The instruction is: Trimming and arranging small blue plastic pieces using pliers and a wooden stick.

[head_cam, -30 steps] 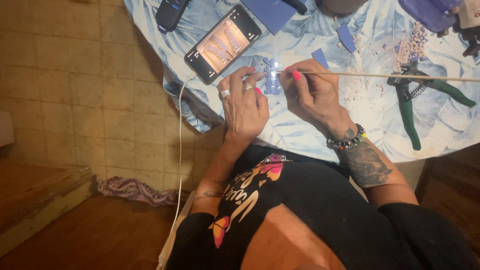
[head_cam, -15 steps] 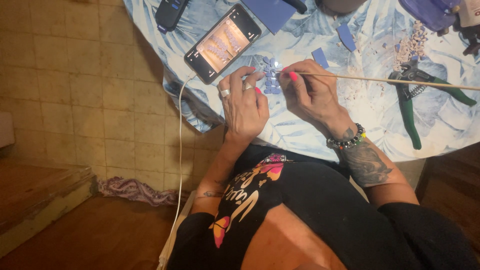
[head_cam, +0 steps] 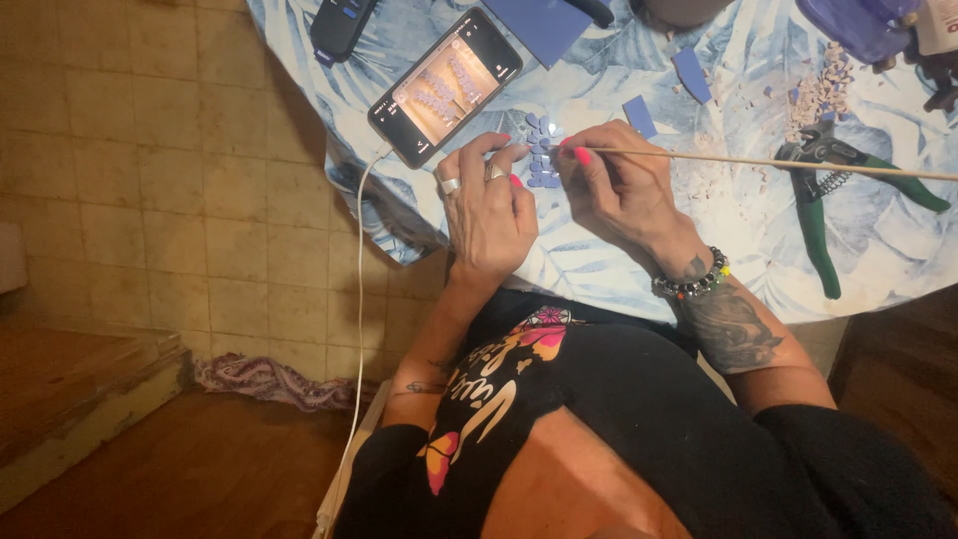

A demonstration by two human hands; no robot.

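Almost nothing has moved since a second ago: your hands sit in the same spot and the long thin stick (head_cam: pixel 758 162) points the same way. Your little blue pieces (head_cam: pixel 542 152) lie in a small bunch near the front edge of the tabletop, between your two hands. Your right hand (head_cam: pixel 621 190) is closed, pinching the stick, and its tip is right at the bunch. Your left hand (head_cam: pixel 487 205) has bent fingers resting just beside the pieces, holding nothing I can see. One hard poke could scatter them or push some off the edge. Your phone (head_cam: pixel 446 88) lies near the tabletop's left edge with its white cable (head_cam: pixel 359 299) hanging down; a tug could pull it off. Green cutters (head_cam: pixel 833 200) lie under the stick.
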